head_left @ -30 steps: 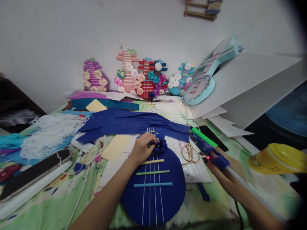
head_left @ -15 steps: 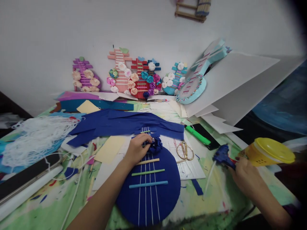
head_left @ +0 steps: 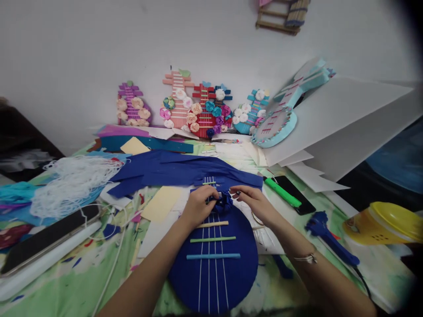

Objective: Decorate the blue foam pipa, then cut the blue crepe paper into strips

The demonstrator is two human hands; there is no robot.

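A dark blue paper guitar point(head_left: 244, 246) with white strings and coloured cross strips lies in front of me. On the upper part of its body sits a crumpled blue paper flower point(head_left: 224, 202). My left hand point(head_left: 202, 202) has its fingers closed at the flower's left edge, with the fingertips partly hidden. Just right of the flower, my right hand point(head_left: 253, 200) is open, its fingers apart and holding nothing. A blue glue gun point(head_left: 333, 237) lies on the table to the right of my right forearm. Gold scissors point(head_left: 257, 219) are mostly hidden under my right hand.
Blue crepe paper point(head_left: 172, 169) lies behind the guitar. A green cutter point(head_left: 283, 192) rests on a black phone point(head_left: 306, 204). White string point(head_left: 76, 180) and a phone point(head_left: 49, 240) are left; a yellow-lidded tub point(head_left: 370, 224) is right. Finished paper instruments point(head_left: 205, 110) lean against the wall.
My right hand has let go of the glue gun, now lying on the table, and moved left to the flower. My left hand stays at the flower. The view has shifted slightly.
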